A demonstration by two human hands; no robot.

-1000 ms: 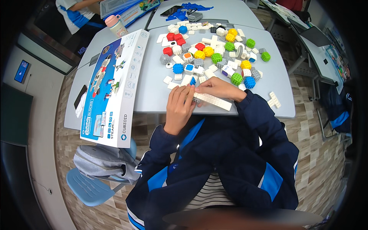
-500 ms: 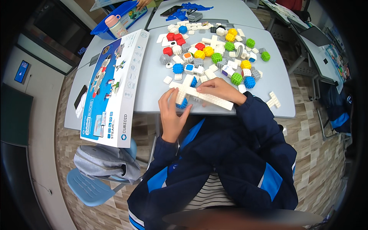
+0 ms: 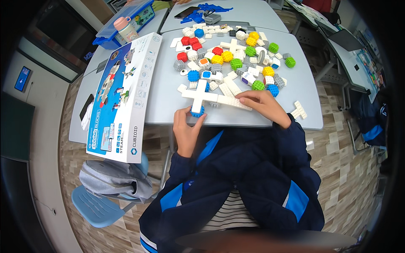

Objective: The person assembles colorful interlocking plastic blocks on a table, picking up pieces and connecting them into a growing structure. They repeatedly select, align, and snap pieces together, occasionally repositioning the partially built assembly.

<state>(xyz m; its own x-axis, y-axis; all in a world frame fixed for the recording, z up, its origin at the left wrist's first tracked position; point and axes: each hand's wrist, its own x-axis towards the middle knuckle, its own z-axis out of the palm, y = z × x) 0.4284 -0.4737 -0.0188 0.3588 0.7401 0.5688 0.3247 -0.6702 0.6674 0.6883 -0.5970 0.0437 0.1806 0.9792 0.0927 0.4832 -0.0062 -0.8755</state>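
Observation:
Near the table's front edge lies a white cross-shaped building plate (image 3: 198,97), with blue studded blocks beneath its near and far arms. The thumb and fingers of my left hand (image 3: 186,128) close round the near blue block (image 3: 197,112). Joined to the cross, a long white studded bar (image 3: 230,101) reaches to the right. My right hand (image 3: 265,105) grips this bar close to its right end, thumb and fingertips on it. Another white bar (image 3: 230,86) lies just beyond. Part of the near blue block is hidden under the plate.
Loose coloured blocks (image 3: 228,56) spread over the table's middle. A large kit box (image 3: 122,97) lies at the left, beside a pink-topped bottle (image 3: 125,29) and a blue bin (image 3: 109,42). A white T-shaped piece (image 3: 299,109) rests at right. Blue parts (image 3: 211,7) sit farther back.
My left hand has slid from the top of the plate down to the near blue block. My right hand has moved right along the bar. A clear lid now covers the blue bin.

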